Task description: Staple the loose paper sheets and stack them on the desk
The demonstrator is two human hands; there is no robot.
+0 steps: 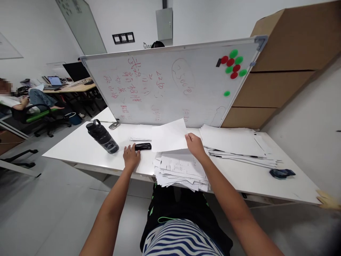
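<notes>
My right hand [195, 145] pinches the right edge of a white paper sheet [169, 137], which is raised over the table and slightly tilted. Below it lies a thick, uneven stack of printed papers [181, 170] at the front edge. My left hand [131, 156] rests palm down on the tabletop with its fingers spread. Its fingers are beside the left end of a black stapler [144, 146]; whether they touch it I cannot tell. The sheet's left corner reaches close to the stapler's right end. Behind the stapler are some thin strips [140, 139].
A dark water bottle [102, 137] stands left on the white table [74, 149]. A whiteboard [160, 85] with writing and magnets is at the back. Wide paper piles [231, 140] and a dark cloth-like item [281, 173] lie right. Cardboard boxes [274, 89] stand behind; a person sits far left.
</notes>
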